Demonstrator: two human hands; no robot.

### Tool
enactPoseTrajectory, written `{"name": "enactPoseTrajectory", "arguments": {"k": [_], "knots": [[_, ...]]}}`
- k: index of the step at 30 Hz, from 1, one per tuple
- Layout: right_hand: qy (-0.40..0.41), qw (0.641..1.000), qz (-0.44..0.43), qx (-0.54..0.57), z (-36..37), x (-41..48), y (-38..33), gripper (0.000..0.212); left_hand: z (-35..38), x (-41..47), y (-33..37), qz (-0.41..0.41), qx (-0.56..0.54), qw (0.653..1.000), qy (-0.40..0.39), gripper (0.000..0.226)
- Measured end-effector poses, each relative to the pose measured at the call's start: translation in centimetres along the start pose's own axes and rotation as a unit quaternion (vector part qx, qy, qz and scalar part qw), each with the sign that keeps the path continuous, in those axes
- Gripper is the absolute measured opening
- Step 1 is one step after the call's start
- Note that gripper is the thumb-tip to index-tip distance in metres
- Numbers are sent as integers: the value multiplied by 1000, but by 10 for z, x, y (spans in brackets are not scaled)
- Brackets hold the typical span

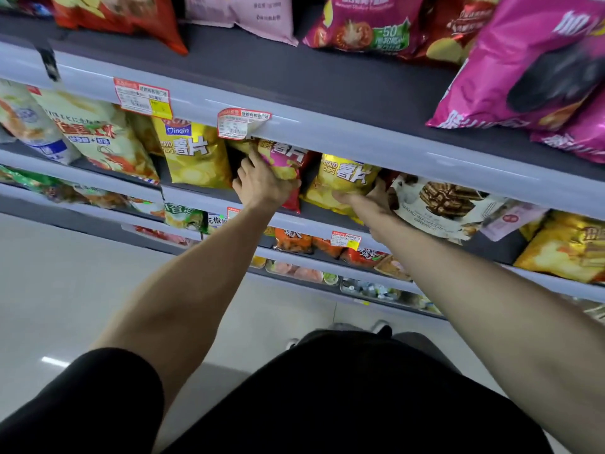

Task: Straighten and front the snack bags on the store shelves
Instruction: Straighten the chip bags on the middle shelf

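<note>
On the middle shelf (330,216) stand three potato chip bags. A yellow bag (193,155) is upright at the left. My left hand (262,183) grips the left side of the red and yellow bag (288,157) in the middle, which leans a little. My right hand (370,199) holds the lower right edge of another yellow chip bag (343,180), thumb across its front, fingers hidden behind it. A white wafer bag (438,208) lies tilted just right of that hand.
Pink bags (523,60) hang over the front of the upper shelf at the right; red and pale pink bags stand farther back. Pale green bags (95,132) fill the left. Price tags (242,122) stick to the shelf rails. Lower shelves hold more snacks. Pale floor lies below.
</note>
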State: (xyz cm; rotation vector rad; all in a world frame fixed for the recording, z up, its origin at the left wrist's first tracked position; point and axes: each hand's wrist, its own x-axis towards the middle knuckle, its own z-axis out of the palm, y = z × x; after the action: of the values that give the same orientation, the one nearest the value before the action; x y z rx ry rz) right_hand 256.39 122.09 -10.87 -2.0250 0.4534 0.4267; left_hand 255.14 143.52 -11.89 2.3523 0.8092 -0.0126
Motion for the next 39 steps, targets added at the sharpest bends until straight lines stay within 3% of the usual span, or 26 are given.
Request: {"name": "enactPoseTrajectory", "arguments": {"k": [3,7,9,12,17,21,26,30,39], "knots": [[-11,999,30,36,5,11,11,143,-1,0,-2,8,-3,1000,11,124],[-53,992,46,104,7,9,6,109,-10,-2,-5,6,-24,1000,18,110],[-76,988,53,122,6,10,8,106,-12,-6,-5,7,-43,999,22,105],[-41,990,10,134,0,6,13,93,-13,-11,-5,13,-73,997,23,103],[-12,987,-42,153,-23,1,28,103,-21,-23,-10,42,-117,991,47,101],[2,988,-41,149,-39,-7,33,88,-34,-43,-19,73,-140,985,64,105],[9,993,-45,108,-28,-13,23,90,-51,-75,-48,94,-136,980,112,110],[-13,994,-47,95,1,-18,8,100,-67,-97,-79,62,-143,974,161,111],[-91,992,-53,66,83,-28,-39,89,-88,-117,-131,-30,-166,967,191,104]]}}
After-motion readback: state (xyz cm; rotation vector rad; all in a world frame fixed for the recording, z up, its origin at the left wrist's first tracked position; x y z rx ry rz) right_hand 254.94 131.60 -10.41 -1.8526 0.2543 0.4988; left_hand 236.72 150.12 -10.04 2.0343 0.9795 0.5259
